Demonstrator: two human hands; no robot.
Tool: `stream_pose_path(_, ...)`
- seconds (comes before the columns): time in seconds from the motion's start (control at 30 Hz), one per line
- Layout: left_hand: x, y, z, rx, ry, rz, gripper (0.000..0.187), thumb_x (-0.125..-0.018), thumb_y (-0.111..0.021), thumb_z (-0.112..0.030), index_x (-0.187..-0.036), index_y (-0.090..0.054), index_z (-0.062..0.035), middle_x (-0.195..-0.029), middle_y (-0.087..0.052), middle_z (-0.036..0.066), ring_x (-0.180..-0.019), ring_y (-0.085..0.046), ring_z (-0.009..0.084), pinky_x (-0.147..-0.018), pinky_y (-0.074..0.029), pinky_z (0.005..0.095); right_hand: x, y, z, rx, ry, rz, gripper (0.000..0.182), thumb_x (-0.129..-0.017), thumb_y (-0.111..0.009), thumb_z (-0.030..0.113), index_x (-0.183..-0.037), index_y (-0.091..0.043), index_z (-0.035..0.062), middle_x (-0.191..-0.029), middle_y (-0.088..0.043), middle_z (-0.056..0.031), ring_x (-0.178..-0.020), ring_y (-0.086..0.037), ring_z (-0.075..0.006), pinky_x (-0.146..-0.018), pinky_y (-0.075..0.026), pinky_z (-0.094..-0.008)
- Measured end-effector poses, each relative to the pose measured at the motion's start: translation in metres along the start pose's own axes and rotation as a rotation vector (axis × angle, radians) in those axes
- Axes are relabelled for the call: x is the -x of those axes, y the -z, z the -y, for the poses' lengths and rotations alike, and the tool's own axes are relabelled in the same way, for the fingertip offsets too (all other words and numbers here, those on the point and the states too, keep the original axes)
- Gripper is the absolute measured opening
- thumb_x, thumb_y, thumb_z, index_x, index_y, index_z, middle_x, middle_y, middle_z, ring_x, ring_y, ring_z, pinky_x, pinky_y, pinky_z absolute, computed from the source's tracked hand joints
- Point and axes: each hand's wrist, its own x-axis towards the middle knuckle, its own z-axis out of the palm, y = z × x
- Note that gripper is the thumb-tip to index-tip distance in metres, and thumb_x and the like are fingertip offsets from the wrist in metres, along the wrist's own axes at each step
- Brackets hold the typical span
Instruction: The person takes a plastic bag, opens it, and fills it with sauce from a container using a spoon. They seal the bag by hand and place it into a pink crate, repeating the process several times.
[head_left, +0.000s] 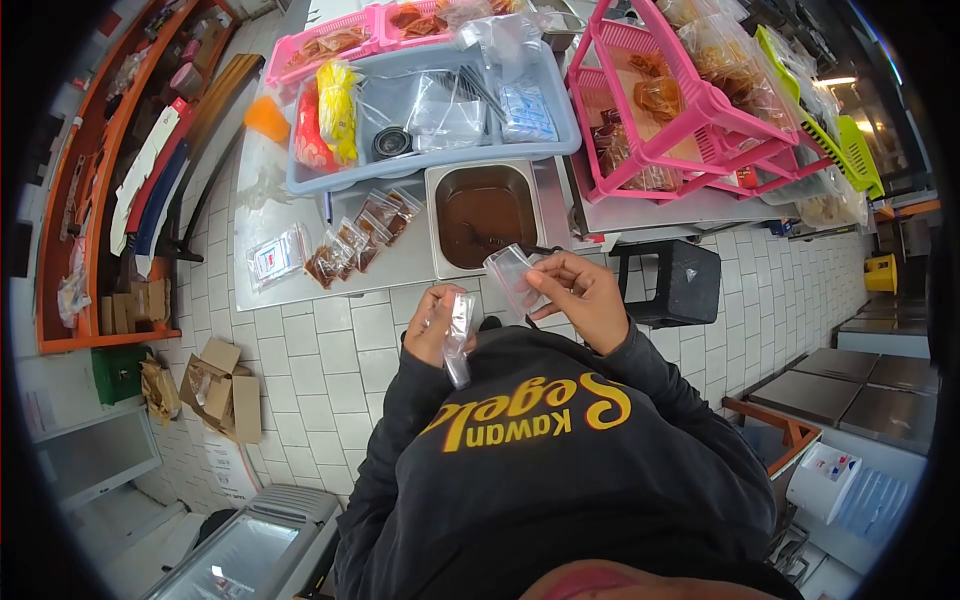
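My left hand [434, 322] is closed on some clear plastic bags [459, 340] that hang down in front of my shirt. My right hand [577, 294] pinches one small clear bag [511, 277] by its edge, just beyond the near rim of the metal pan. Dark brown sauce [487, 222] lies in this rectangular metal pan [436, 232] at the table's edge. Left of the pan lie several small bags filled with brown sauce [362, 236]. A pack of empty clear bags [278, 257] rests farther left on the table.
A blue-grey tray [430, 160] with bags and a black round item stands behind the pan. Pink baskets [690, 150] hold filled bags at the right. Below them is a black stool [683, 285]. An open cardboard box [220, 392] sits on the tiled floor at left.
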Motion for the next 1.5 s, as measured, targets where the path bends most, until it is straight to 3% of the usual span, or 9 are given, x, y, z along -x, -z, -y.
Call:
stream_pose_path(0.07,0.000,-0.004,-0.005,0.136,0.198,0.002,0.018,-0.095,-0.053,-0.024,-0.099,-0.046,-0.0079,-0.069,-0.046,0.002,-0.048,-0.038,0.0088,-0.043,-0.034,0.0238,-0.001,-0.003,0.001,0.023,0.011,0.001,0.019,-0.087,-0.063,0.011,-0.099,-0.061,-0.0034,-0.090,-0.066,-0.0096,-0.082,-0.064,-0.0143,-0.060,-0.056,-0.0244)
stream_pose_path(0.23,0.002,-0.014,-0.012,-0.027,0.117,0.132,0.016,-0.092,-0.057,-0.012,-0.088,-0.042,-0.0095,-0.072,-0.048,0.003,-0.046,-0.037,0.0086,-0.041,-0.032,0.0218,0.000,-0.005,-0.002,0.003,0.058,-0.013,0.017,-0.088,-0.062,0.011,-0.099,-0.059,-0.0016,-0.092,-0.065,-0.0097,-0.081,-0.064,-0.0136,-0.062,-0.057,-0.0250)
stream_pose_path(0.33,0.004,-0.024,-0.019,-0.040,0.156,-0.057,0.019,-0.091,-0.058,-0.008,-0.087,-0.039,-0.0103,-0.078,-0.048,0.003,-0.046,-0.038,0.0078,-0.040,-0.031,0.0210,0.000,-0.005,-0.003,-0.004,0.068,-0.022,0.016,-0.087,-0.064,0.009,-0.098,-0.058,-0.0006,-0.092,-0.064,-0.0089,-0.081,-0.063,-0.0130,-0.062,-0.056,-0.0249)
stream_pose_path(0.5,0.003,-0.008,-0.015,0.133,0.089,0.225,0.023,-0.090,-0.060,-0.015,-0.101,-0.041,-0.0086,-0.077,-0.046,0.001,-0.041,-0.035,0.0070,-0.034,-0.029,0.0217,0.000,-0.003,-0.005,-0.035,0.071,-0.004,0.019,-0.083,-0.067,0.008,-0.096,-0.055,0.0004,-0.090,-0.063,-0.0067,-0.080,-0.063,-0.0124,-0.060,-0.055,-0.0242)
stream_pose_path(0.63,0.006,-0.030,-0.023,-0.057,0.085,0.088,0.027,-0.089,-0.062,-0.018,-0.107,-0.044,-0.0076,-0.066,-0.041,0.000,-0.038,-0.032,0.0059,-0.032,-0.028,0.0214,-0.001,-0.007,-0.005,-0.068,0.088,0.005,0.022,-0.083,-0.068,0.007,-0.096,-0.052,0.0015,-0.089,-0.060,-0.0062,-0.077,-0.062,-0.0121,-0.059,-0.055,-0.0247)
stream_pose_path(0.9,0.006,-0.031,-0.018,-0.421,0.012,-0.123,0.018,-0.080,-0.073,-0.011,-0.076,-0.056,-0.0036,-0.057,-0.055,0.001,-0.033,-0.037,0.0042,-0.030,-0.027,0.0213,-0.007,-0.001,-0.015,-0.187,0.023,0.035,0.027,-0.079,-0.071,0.005,-0.096,-0.050,0.0045,-0.091,-0.055,-0.0031,-0.084,-0.059,-0.0111,-0.063,-0.053,-0.0243)
stream_pose_path(1.07,0.005,-0.025,-0.012,-0.558,-0.119,-0.125,0.019,-0.078,-0.075,-0.009,-0.074,-0.057,-0.0033,-0.062,-0.059,0.002,-0.048,-0.050,0.0047,-0.045,-0.039,0.0193,-0.003,-0.008,0.004,0.618,0.597,-0.103,0.029,-0.074,-0.075,0.005,-0.098,-0.059,0.0020,-0.094,-0.060,-0.0053,-0.084,-0.060,-0.0129,-0.079,-0.048,-0.0279)
stream_pose_path(1.33,0.008,-0.034,-0.017,-0.805,-0.363,-0.054,0.017,-0.074,-0.075,-0.005,-0.073,-0.059,-0.0029,-0.071,-0.060,0.001,-0.061,-0.055,0.0080,-0.059,-0.044,0.0221,-0.001,-0.019,0.010,0.277,0.181,0.191,0.021,-0.083,-0.068,0.013,-0.097,-0.064,-0.0025,-0.094,-0.066,-0.0067,-0.088,-0.061,-0.0120,-0.079,-0.047,-0.0258)
stream_pose_path(1.5,0.015,-0.038,-0.036,-0.312,0.062,0.025,0.010,-0.085,-0.066,-0.010,-0.090,-0.060,-0.0022,-0.077,-0.053,0.003,-0.054,-0.048,0.0074,-0.044,-0.038,0.0184,-0.007,-0.013,-0.002,0.069,0.061,0.277,0.018,-0.090,-0.061,0.015,-0.097,-0.063,-0.0020,-0.092,-0.064,-0.0049,-0.089,-0.060,-0.0114,-0.081,-0.045,-0.0247)
